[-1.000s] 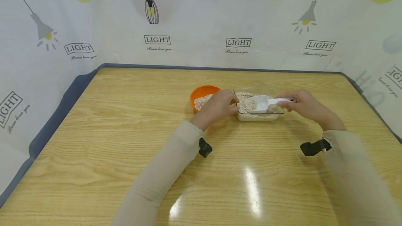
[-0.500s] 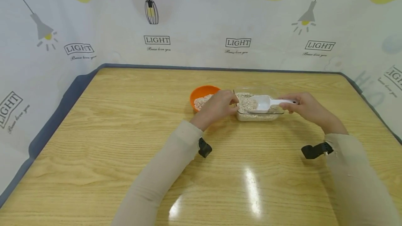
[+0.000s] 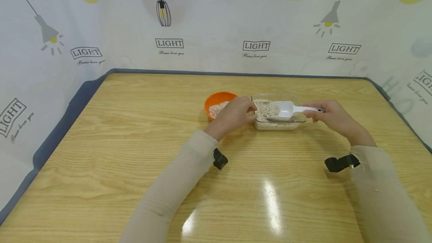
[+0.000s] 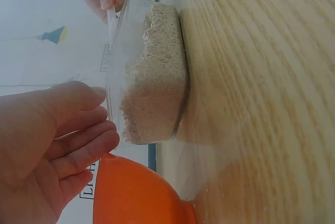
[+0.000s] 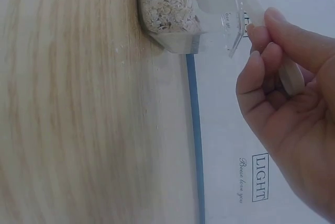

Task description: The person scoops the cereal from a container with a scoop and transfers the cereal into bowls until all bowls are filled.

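Note:
A clear rectangular glass container [image 3: 302, 122], partly filled with oat flakes [image 3: 264, 108], stands on the table. My left hand [image 3: 233, 114] holds its left rim; in the left wrist view the thumb and fingers [image 4: 86, 148] meet the glass edge. A white scoop [image 3: 287, 109] lies level over the oats, its front end down among the flakes. My right hand [image 3: 334, 116] grips the scoop's handle [image 5: 291, 75] between thumb and curled fingers, just right of the container. Left of it, an orange bowl [image 3: 212, 99] with oat flakes inside is partly covered by my left hand.
The wooden table [image 3: 152, 153] reaches back to a dark blue edge strip [image 3: 175, 72]. Behind it hangs a white backdrop [image 3: 209, 18] printed with lamps. A black camera mount sits at each wrist.
My right hand has drawn the scoop a little to the right through the container. The left hand, the bowl and the container have stayed in place.

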The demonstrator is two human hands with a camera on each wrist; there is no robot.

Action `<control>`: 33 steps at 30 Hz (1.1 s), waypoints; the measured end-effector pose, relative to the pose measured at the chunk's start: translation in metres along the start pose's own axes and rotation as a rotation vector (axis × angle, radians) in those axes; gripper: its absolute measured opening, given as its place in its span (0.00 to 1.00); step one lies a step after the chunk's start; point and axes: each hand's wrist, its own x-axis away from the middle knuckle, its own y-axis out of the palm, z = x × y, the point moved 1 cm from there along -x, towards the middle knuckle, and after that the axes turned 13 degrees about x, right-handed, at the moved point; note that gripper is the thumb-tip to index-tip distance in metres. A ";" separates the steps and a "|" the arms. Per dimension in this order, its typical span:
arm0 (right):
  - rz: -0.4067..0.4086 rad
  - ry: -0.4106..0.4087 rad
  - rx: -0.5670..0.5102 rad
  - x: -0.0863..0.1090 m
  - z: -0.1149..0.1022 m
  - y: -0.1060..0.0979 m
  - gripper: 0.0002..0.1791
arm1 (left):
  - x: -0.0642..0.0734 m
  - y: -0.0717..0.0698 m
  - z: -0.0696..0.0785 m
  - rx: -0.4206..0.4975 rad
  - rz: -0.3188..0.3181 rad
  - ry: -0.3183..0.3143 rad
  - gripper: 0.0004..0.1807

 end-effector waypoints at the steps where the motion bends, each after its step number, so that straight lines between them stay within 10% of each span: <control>1: -0.002 0.004 0.001 0.000 0.000 0.000 0.26 | 0.000 0.000 0.000 -0.002 -0.001 -0.002 0.07; 33: 0.076 -0.008 0.008 0.004 -0.005 -0.016 0.25 | 0.017 -0.028 -0.003 0.053 0.075 -0.002 0.15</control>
